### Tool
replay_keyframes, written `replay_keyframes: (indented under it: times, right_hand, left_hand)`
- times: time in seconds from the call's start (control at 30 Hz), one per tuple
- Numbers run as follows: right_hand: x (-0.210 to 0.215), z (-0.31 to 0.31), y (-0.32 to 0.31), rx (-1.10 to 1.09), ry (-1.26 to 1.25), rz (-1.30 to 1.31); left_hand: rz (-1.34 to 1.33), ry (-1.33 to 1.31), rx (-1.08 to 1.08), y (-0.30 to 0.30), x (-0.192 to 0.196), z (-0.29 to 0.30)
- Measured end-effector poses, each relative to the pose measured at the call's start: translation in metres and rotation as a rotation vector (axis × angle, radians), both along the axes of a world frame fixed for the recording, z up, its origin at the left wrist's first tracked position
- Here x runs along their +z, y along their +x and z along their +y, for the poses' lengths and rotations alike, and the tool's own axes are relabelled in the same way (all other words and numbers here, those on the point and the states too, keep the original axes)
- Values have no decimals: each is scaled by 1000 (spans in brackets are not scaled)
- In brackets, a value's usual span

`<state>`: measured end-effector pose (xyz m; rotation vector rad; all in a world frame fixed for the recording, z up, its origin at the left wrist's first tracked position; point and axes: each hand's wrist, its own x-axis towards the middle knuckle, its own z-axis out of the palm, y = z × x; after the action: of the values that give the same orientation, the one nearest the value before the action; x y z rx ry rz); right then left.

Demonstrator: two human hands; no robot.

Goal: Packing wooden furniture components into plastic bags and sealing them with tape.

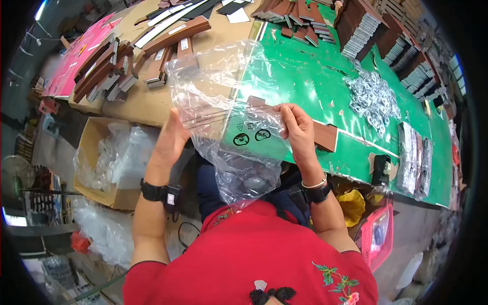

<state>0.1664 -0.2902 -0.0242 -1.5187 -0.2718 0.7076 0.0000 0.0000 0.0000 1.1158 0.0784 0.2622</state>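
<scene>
A large clear plastic bag (218,66) with black printed symbols spreads between my hands and droops toward my lap. Thin dark brown strips (208,118) run across between my hands, showing through the plastic; whether they are inside the bag I cannot tell. My right hand (299,127) pinches the bag's right side, thumb against bent fingers. At the left side, my left hand (173,138) is closed on the bag's edge near the strips' left end, its fingers partly hidden. A brown board (325,136) lies on the green table just beyond my right hand.
Brown bars (109,71) pile up on the cardboard-covered left part. The green tabletop (305,81) holds clear plastic rings (373,96), wrapped bundles (414,160) and tall brown stacks (356,30). Below stand a carton of plastic bags (101,178) and a pink basket (378,239).
</scene>
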Motion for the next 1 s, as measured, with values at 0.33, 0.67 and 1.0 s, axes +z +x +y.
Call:
replay_keyframes:
  times: [0.33,0.67,1.0]
  right_hand:
    - [-46,13,-63,364,67,-149]
    - [-57,1,-81,139,16,96]
    - [-30,53,-51,-37,173,-44]
  left_hand:
    - [-3,-322,378,-7,-14,26]
    - [-200,53,496,-4,-10,71]
    - [35,116,463,38,-33,112]
